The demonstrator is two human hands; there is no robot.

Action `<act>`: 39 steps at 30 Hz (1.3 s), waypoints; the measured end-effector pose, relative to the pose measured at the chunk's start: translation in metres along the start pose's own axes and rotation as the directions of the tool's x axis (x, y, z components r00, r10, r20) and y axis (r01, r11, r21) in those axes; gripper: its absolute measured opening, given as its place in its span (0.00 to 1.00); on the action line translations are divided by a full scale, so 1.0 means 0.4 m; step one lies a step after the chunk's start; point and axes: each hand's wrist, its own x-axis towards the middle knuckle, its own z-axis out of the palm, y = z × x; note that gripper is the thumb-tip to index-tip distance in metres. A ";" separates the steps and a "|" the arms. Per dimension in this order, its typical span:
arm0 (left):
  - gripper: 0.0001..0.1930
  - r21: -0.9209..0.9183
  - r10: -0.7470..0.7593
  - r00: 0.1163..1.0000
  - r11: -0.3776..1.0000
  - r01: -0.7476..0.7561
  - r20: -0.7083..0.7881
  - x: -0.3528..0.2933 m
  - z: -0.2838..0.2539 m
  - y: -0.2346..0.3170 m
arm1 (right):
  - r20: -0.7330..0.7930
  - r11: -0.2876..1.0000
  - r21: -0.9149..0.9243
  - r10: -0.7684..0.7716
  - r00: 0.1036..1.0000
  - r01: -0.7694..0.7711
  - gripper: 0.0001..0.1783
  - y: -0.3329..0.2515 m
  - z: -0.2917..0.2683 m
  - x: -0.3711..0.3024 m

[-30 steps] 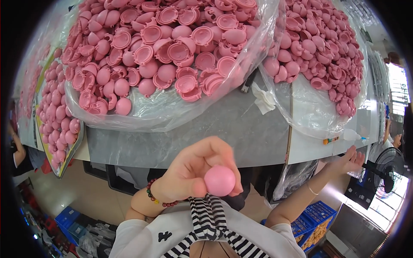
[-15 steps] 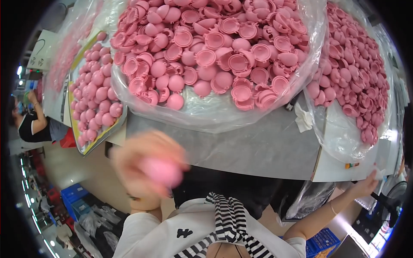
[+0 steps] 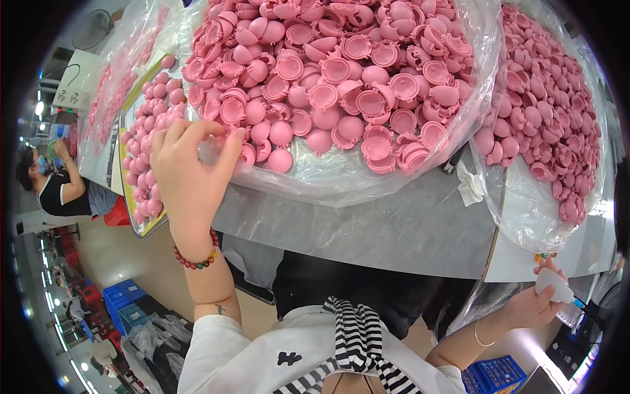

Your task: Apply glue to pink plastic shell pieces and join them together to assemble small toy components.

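A big heap of pink plastic half-shells [image 3: 335, 69], hollow and with small tabs, fills a clear plastic bag [image 3: 315, 187] on the grey table. My left hand [image 3: 190, 167] reaches over the bag's left edge, thumb and fingers apart, with no ball visible in it. Beside it, partly hidden by the hand, whole pink balls [image 3: 147, 177] lie in a yellow-lined tray [image 3: 155, 225]. At the far right my right hand [image 3: 528, 307] is closed around a small white squeeze bottle [image 3: 553, 286] with a blue tip.
Another bag of pink half-shells [image 3: 541, 118] lies on the right. A crumpled white tissue [image 3: 469, 187] sits between the bags. The grey table's [image 3: 367, 233] front edge curves before me. A person in black [image 3: 62, 187] works at far left. Blue crates [image 3: 121, 302] stand on the floor.
My left hand has moved forward and left from near my body to the bag's edge; the pink ball it held is gone from it. My right hand has turned, bringing the white bottle into view.
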 end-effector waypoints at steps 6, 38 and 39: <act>0.03 -0.200 -0.015 0.997 0.980 0.000 -0.073 -0.001 -0.002 0.023 | -0.042 0.952 0.238 0.208 0.977 -0.192 0.23 -0.043 -0.036 -0.022; 0.22 -0.554 0.408 0.800 -0.577 0.600 0.440 -0.235 0.029 0.327 | 0.409 0.862 0.507 -0.241 0.880 0.000 0.33 -0.209 0.226 -0.075; 0.22 -0.549 0.413 0.798 -0.580 0.602 0.438 -0.233 0.030 0.329 | 0.410 0.865 0.501 -0.240 0.880 0.002 0.33 -0.220 0.221 -0.070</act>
